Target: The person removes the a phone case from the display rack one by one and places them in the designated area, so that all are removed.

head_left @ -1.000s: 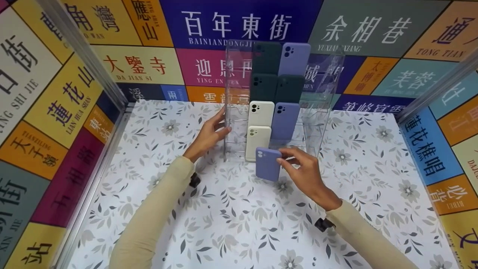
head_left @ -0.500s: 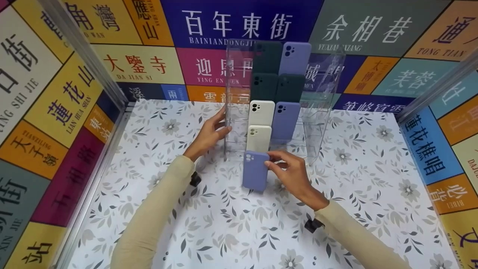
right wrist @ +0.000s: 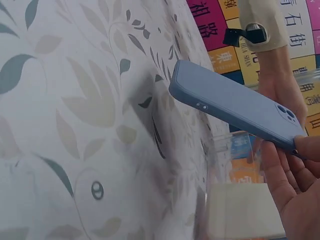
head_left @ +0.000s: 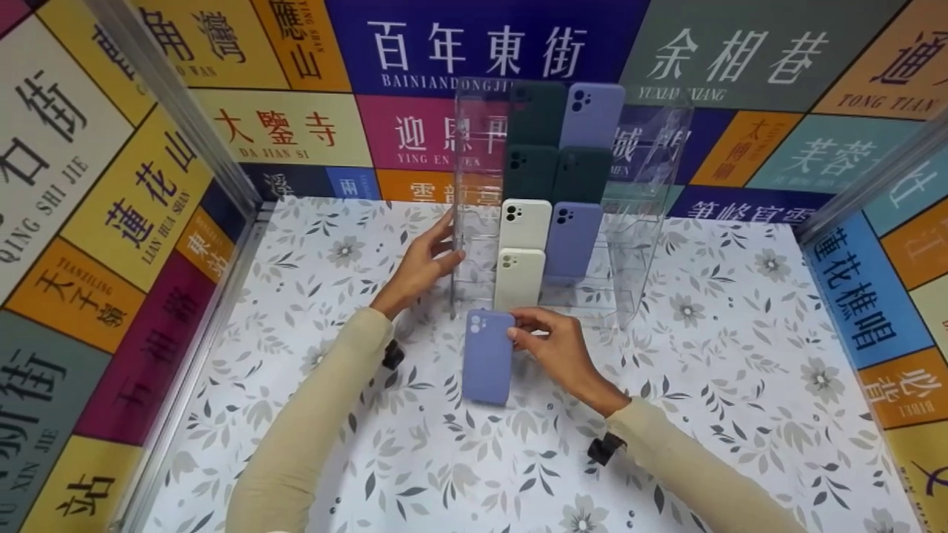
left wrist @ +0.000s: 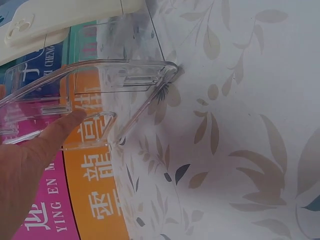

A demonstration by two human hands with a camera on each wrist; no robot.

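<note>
My right hand [head_left: 559, 348] pinches a lavender phone case [head_left: 486, 359] by its upper right edge, thumb and fingers near the camera cutouts. The case hangs upright in front of a clear display stand [head_left: 629, 296]; in the right wrist view the case [right wrist: 225, 102] shows its side and a camera opening. My left hand [head_left: 421, 266] holds the left side of the stand, and one finger lies along its clear panel [left wrist: 145, 62] in the left wrist view. The stand bears two white cases [head_left: 521, 277], dark green cases [head_left: 533, 174] and lavender cases [head_left: 574, 240] on its steps.
A floral-patterned cloth [head_left: 415, 466] covers the table. Behind the stand rises a wall of coloured signs [head_left: 489, 44], with more sign panels [head_left: 59, 296] along the left and right sides. Metal frame posts [head_left: 200, 326] edge the table at both sides.
My right hand has carried the lavender case left and toward the front of the table, away from the stand's lower row. The left hand has stayed at the stand's side.
</note>
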